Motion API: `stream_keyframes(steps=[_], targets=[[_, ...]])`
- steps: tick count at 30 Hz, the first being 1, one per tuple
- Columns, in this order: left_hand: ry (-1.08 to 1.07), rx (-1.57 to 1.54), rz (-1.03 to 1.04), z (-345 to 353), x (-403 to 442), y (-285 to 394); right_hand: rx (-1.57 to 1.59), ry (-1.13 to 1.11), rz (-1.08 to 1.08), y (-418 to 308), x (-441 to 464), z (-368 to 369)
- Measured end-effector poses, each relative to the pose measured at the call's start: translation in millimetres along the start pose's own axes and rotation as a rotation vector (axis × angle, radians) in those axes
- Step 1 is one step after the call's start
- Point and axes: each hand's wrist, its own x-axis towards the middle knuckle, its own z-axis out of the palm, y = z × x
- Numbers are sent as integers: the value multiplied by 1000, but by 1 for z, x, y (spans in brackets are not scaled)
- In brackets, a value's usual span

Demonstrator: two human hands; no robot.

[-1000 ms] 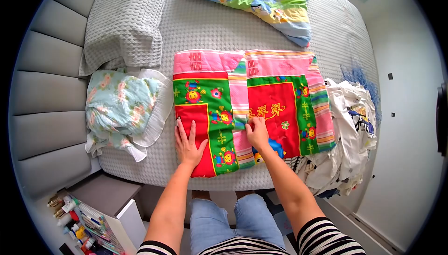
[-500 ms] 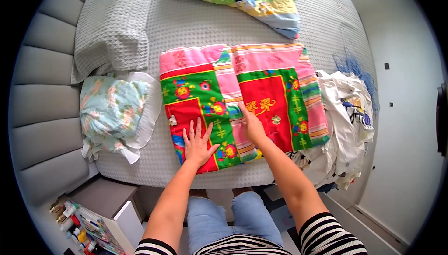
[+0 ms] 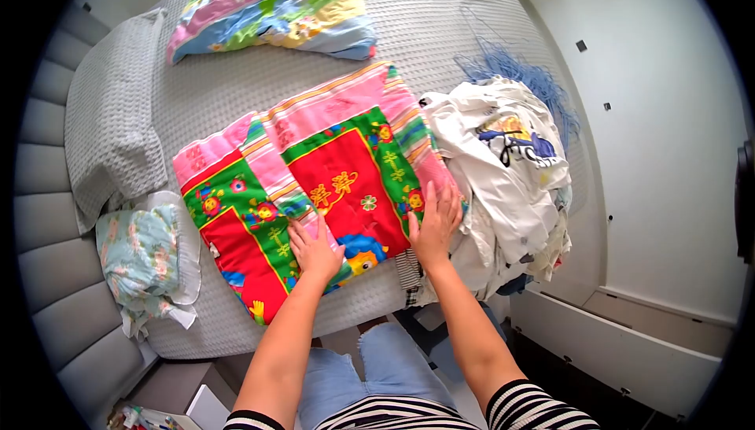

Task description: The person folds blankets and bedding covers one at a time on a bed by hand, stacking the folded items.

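A folded children's quilt [image 3: 342, 174] in red, green and pink, with cartoon figures and yellow characters, lies across the bed. My left hand [image 3: 316, 250] rests on its middle fold near the front edge, fingers stretched over the cloth. On the quilt's right front corner lies my right hand [image 3: 435, 225], its fingers flat and slightly spread. Both palms face down, and neither hand grips anything visible. Just right of my right hand, a heap of white clothes [image 3: 487, 162] with a printed top touches the quilt.
The bed [image 3: 425, 21] has a grey waffle-textured cover. A pastel patterned pillow [image 3: 275, 17] lies at its far side. Toward the grey headboard [image 3: 47, 170] are a covered pillow [image 3: 118, 107] and a floral bundle [image 3: 141, 253]. Blue netting [image 3: 519, 68] sits behind the clothes; an open drawer [image 3: 621, 351] is lower right.
The view has turned toward the right. My right hand has gone from the quilt's middle fold to its right corner, and my left hand has moved from the left panel to the middle fold.
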Motion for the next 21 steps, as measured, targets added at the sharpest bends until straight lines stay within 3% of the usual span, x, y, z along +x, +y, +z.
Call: stream_keyframes(steps=[3,5,8,9,11,13,15,17,21], targets=[[-207,89,-65,-18,4,22,-102,-18,99,20,17,2],[-262,90,-66,-34,2,32,-4,-247,199,23,29,2],[-88,-176,141,-19,13,2,169,-527,263,-7,48,-19],[-44,-389,173,-17,16,-6,232,-614,265,-20,52,-22],[60,-810,229,-16,19,-30,679,-532,134,-36,37,2],[-9,-1185,141,-27,19,-55,979,-540,-6,-80,33,0],[-64,-1463,-69,-53,7,-83,1027,-693,-11,-125,16,-4],[-12,-1621,-31,-64,-1,-124,1136,-767,-99,-171,-5,3],[226,-1871,-62,-97,-40,-186,968,-954,-326,-257,-57,8]])
